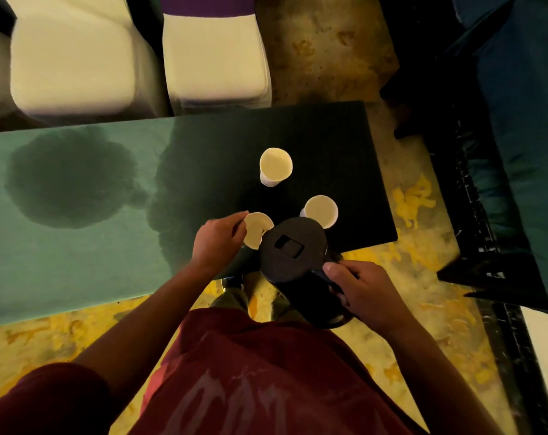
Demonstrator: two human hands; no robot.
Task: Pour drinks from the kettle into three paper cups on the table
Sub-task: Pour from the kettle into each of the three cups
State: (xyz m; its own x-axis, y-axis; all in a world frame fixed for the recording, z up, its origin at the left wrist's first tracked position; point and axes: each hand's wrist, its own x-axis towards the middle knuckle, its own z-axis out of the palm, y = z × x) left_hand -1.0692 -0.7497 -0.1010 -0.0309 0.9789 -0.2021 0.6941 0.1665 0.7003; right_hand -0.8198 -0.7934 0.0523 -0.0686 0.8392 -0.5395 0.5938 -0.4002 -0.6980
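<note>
**A:** Looks dicey. Kettle (293, 246) held out past the near edge of the surface (62, 277), body mostly over the floor, lid end poking over the near cup (256, 233). Right hand (363, 293) wrapped closed round the handle, thumb on top. Left hand (217, 238) pinching that cup's rim, fingers closed on the left side of it.

**B:** Biggest worry? Paper cup, so probably squashes easily. Too hard a pinch could buckle the rim and tip it. Also sitting right at the near edge, so any nudge from the spout might knock it onto the floor.

**A:** Agreed. Spout hidden under the lid from up here, so no telling whether anything lines up with the cup mouth. Miss by a bit and the pour lands on the left grip or the surface. Already big dark patches on the green cloth, wet ones by the look of it, though can't say for sure.

**B:** Other two cups?

**A:** Far cup (275, 166) well apart, further back on the dark mat (344, 152). Right cup (321, 211) just beside the kettle lid, maybe touching, hard to call. Could get clipped on a swing over.

**B:** Contents?

**A:** Can't tell. All three look pale inside.
</note>
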